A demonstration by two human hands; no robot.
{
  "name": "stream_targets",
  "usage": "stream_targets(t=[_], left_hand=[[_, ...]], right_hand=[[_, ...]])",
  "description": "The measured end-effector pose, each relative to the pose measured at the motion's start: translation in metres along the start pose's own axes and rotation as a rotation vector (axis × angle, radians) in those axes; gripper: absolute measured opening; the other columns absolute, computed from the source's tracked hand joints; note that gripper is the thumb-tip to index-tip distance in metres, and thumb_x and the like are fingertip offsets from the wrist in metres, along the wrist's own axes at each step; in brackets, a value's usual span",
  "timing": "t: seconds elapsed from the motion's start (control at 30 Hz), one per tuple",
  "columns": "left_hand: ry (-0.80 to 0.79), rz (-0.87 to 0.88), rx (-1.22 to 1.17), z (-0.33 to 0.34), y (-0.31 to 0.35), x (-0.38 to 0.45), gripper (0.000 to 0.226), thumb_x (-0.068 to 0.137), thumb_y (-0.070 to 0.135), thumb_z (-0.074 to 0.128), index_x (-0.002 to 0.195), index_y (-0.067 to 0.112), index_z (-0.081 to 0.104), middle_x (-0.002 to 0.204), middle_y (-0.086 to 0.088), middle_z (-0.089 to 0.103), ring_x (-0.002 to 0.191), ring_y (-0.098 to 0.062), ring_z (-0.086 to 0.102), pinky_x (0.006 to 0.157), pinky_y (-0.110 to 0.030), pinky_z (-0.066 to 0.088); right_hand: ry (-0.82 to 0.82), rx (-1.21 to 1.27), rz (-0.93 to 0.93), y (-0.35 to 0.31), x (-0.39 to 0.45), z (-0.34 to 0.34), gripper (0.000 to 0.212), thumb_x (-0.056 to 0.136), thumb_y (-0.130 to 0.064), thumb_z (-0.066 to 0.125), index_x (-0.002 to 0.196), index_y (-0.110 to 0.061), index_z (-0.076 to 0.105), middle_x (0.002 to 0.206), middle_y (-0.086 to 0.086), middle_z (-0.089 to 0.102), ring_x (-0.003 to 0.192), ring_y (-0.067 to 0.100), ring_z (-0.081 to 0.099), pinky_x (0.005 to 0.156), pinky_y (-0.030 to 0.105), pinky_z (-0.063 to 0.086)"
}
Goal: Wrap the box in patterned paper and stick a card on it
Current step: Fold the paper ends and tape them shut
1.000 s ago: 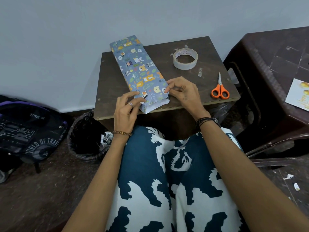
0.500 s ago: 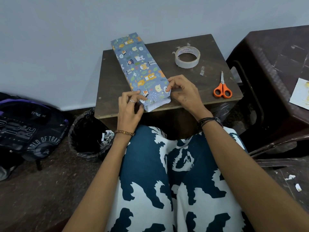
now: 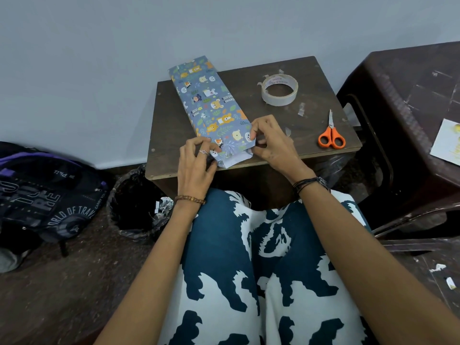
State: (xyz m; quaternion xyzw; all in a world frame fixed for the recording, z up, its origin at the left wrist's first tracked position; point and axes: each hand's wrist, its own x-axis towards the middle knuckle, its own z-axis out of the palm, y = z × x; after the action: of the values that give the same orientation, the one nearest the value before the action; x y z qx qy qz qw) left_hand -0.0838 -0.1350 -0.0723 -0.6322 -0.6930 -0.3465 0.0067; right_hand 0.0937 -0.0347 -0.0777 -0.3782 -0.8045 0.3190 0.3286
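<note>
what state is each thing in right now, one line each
box: wrapped along its length, near end paper unsealed
left hand: pinching the near end paper
right hand: pinching the near end paper
tape roll: lying flat
scissors: closed, lying flat
card: on side table, not stuck

Blue animal-print paper (image 3: 211, 103) on dark brown table (image 3: 311, 130); orange-handled scissors (image 3: 331, 135); navy-and-white patterned trousers (image 3: 261, 270).

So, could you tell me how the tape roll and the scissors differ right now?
The tape roll is a pale ring lying flat; the scissors are long, with orange handles and closed blades. The tape roll sits farther back, the scissors near the table's front right corner. Both lie untouched.
</note>
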Motion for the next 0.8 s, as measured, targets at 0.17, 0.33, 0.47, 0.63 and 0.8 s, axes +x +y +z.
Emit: stream_targets(t=[0.17,0.33,0.47,0.63,0.8], left_hand=[[0.015,0.012,-0.022,0.0002,-0.0003,-0.0022,0.022,0.074,0.007,0.073,0.093,0.013,0.064,0.111,-0.009,0.053,0.101,-0.024,0.046,0.075,-0.026,0.040],[0.062,0.004,-0.042,0.0012,0.0036,-0.0024,0.012,0.074,0.007,0.074,0.083,0.008,0.066,0.105,-0.013,0.056,0.101,-0.027,0.051,0.081,-0.013,0.031],[0.053,0.010,-0.044,-0.0013,0.0029,-0.0038,0.013,0.076,0.014,0.073,0.083,0.006,0.066,0.108,-0.013,0.056,0.104,-0.027,0.054,0.083,-0.023,0.039],[0.086,0.011,-0.057,-0.0008,0.0039,-0.0036,0.008,0.083,0.015,0.066,0.084,0.007,0.068,0.103,-0.012,0.057,0.108,-0.025,0.052,0.087,-0.013,0.032],[0.124,0.025,-0.038,0.0034,0.0020,-0.0033,0.013,0.081,-0.002,0.061,0.088,0.006,0.069,0.095,-0.011,0.060,0.105,-0.026,0.051,0.087,-0.016,0.034]], right_hand=[[-0.002,0.136,-0.017,0.0049,-0.0004,-0.0012,0.023,0.078,0.003,0.067,0.091,-0.013,0.056,0.109,0.001,0.048,0.097,0.001,0.055,0.090,0.030,0.051],[0.017,0.260,0.009,0.0044,-0.0014,-0.0075,0.014,0.082,0.006,0.064,0.087,-0.007,0.064,0.110,0.013,0.058,0.098,0.005,0.060,0.088,0.017,0.048],[0.018,0.244,-0.002,0.0040,-0.0007,-0.0091,0.009,0.082,0.004,0.064,0.087,-0.002,0.066,0.107,0.013,0.061,0.100,0.015,0.062,0.087,0.021,0.050],[0.013,0.254,0.062,-0.0013,-0.0010,-0.0084,0.011,0.082,0.003,0.059,0.087,-0.006,0.065,0.107,0.010,0.062,0.097,0.008,0.062,0.086,0.016,0.050],[0.023,0.155,0.034,-0.0040,-0.0017,-0.0093,0.009,0.082,-0.007,0.061,0.087,-0.014,0.059,0.105,0.005,0.063,0.094,0.015,0.063,0.086,0.032,0.054]])
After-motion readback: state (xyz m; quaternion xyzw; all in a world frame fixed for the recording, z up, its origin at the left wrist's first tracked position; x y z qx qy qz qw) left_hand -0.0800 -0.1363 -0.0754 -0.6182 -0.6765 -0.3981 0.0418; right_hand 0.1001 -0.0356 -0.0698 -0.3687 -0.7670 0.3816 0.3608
